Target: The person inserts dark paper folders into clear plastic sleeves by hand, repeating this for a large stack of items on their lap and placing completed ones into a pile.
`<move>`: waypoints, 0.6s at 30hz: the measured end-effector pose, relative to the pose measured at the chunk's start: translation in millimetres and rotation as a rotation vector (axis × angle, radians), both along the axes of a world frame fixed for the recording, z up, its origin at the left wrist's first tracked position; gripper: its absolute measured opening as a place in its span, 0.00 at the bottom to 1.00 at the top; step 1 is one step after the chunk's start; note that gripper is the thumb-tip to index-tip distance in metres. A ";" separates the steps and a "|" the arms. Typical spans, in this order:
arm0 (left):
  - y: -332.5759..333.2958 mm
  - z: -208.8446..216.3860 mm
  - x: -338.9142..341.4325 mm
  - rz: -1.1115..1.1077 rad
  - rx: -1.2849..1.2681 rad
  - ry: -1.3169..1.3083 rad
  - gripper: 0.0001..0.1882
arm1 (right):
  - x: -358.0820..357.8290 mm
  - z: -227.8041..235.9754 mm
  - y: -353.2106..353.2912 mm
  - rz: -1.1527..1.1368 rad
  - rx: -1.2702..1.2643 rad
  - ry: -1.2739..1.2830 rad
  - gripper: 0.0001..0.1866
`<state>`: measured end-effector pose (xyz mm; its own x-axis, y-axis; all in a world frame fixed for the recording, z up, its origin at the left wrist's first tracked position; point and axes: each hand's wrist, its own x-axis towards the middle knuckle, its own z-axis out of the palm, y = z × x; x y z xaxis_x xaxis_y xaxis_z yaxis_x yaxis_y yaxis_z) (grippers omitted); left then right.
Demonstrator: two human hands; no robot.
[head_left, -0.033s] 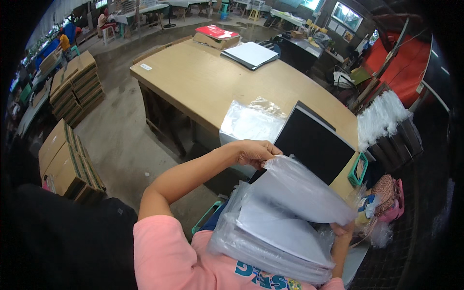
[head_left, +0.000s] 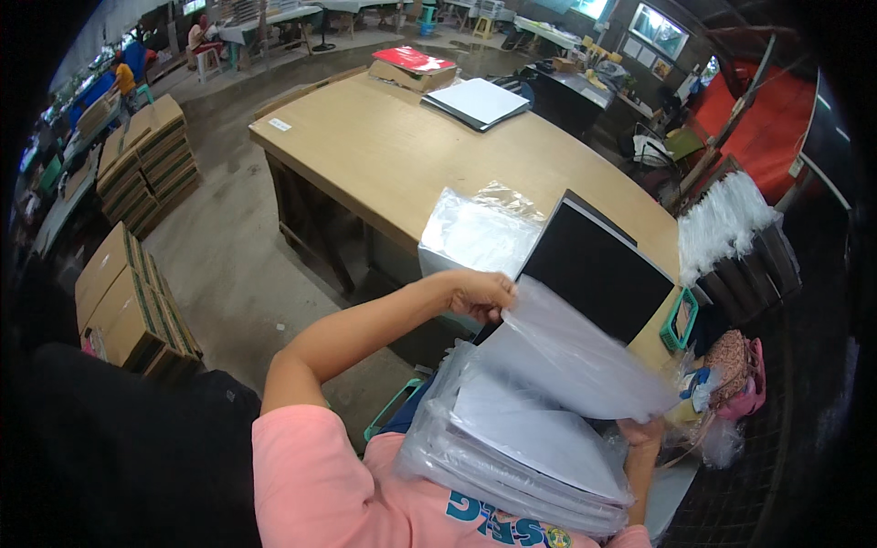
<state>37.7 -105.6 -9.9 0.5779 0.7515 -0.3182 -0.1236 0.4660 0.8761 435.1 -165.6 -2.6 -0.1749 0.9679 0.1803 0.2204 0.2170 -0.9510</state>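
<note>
A left hand (head_left: 477, 294) is pinching the corner of a clear plastic sleeve (head_left: 585, 352), lifting it off a lap stack of sleeved sheets (head_left: 521, 447) before a black board (head_left: 598, 272), while the right hand (head_left: 641, 431), mostly hidden, is apparently gripping the stack's edge.

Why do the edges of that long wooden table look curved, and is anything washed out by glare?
Head view: the fisheye lens bends the long wooden table's straight edges and blackens the corners; daylight glares off the clear plastic bag lifted by the left hand and off the stack of bagged sheets in the lap; far windows are overexposed; the right hand is mostly hidden.
</note>
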 end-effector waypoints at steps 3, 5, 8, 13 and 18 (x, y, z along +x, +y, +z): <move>-11.0 -48.2 0.4 -0.124 -0.153 -0.035 0.07 | 3.8 -37.9 -14.0 0.076 -0.280 0.304 0.13; -25.5 -63.8 -7.0 -0.092 -0.214 -0.029 0.10 | 4.3 -54.8 -12.0 0.118 -0.425 0.389 0.13; -28.1 -113.1 -10.6 -0.054 -0.283 0.005 0.14 | 6.9 -77.4 -9.3 0.163 -0.500 0.313 0.13; -22.9 -173.3 3.6 0.004 -0.295 0.052 0.18 | 9.7 -103.3 3.1 0.230 -0.525 0.158 0.13; -30.2 -133.8 14.5 0.131 0.166 0.250 0.18 | 16.5 -87.2 0.4 0.523 -0.245 -0.073 0.17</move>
<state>52.3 -135.8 -143.7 0.3923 0.8679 -0.3047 0.0557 0.3082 0.9497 451.6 -165.3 -89.8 -0.6448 0.7612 -0.0690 0.2104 0.0901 -0.9734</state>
